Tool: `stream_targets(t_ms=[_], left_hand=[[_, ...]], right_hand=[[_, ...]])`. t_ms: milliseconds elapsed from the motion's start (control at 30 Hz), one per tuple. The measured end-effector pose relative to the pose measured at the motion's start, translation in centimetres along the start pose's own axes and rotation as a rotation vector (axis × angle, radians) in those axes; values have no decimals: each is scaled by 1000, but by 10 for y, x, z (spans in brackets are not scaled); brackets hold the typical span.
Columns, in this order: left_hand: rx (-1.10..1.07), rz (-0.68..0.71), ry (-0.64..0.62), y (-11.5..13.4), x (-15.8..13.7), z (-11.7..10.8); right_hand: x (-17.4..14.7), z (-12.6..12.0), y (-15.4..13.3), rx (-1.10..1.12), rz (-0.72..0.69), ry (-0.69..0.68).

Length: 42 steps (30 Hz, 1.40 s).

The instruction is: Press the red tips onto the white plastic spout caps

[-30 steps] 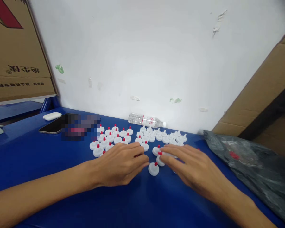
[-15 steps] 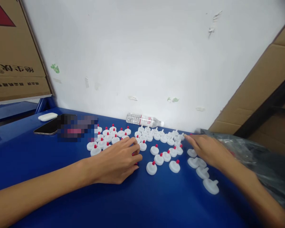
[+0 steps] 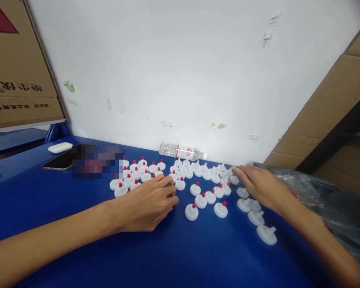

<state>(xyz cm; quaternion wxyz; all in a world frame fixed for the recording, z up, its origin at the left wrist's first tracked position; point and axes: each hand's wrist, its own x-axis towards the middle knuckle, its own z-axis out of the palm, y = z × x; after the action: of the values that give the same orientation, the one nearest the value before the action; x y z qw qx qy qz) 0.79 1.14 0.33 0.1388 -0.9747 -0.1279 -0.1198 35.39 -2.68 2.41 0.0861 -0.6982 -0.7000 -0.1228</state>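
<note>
Many white caps [image 3: 200, 202] between curled left hand [image 3: 151, 202] and outstretched right hand [image 3: 258, 186], hands apart, their grip unclear

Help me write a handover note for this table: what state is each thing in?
White pieces with red tips: base down, tips up.
Bare white pieces: base down, nozzles uncovered.
Left hand: fingers bent; what they hold, if anything, is hidden.
Right hand: fingertips at one of the bare white pieces; grip unclear.
Bottle: lying on its side, capped.
Phone: flat, screen dark where visible.
Dark plastic bag: crumpled.
</note>
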Motion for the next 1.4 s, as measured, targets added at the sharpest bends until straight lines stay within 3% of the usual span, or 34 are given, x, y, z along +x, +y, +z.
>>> stream_targets(t_ms=[200,400,567,700,900,1167,1400], left_hand=[[-14,5,36,-2,-1,4],[-65,-37,91,-1,1,2],[-134,-97,265,3,3,-4],[-163,-81,369,5,3,-6],[-163,-52,474,7,2,-4],[-134,-64,627,11,2,-6],[-222,31,616,14,1,-1]], right_hand=[[-1,7,-6,190,-264,-22],[-3,2,-10,184,-236,1],[-10,-16,-18,140,-193,286],[-22,-23,-44,234,-376,442],[-39,-10,-85,261,-701,301],[-46,1,-90,367,-713,368],[-47,1,-96,340,-808,434]])
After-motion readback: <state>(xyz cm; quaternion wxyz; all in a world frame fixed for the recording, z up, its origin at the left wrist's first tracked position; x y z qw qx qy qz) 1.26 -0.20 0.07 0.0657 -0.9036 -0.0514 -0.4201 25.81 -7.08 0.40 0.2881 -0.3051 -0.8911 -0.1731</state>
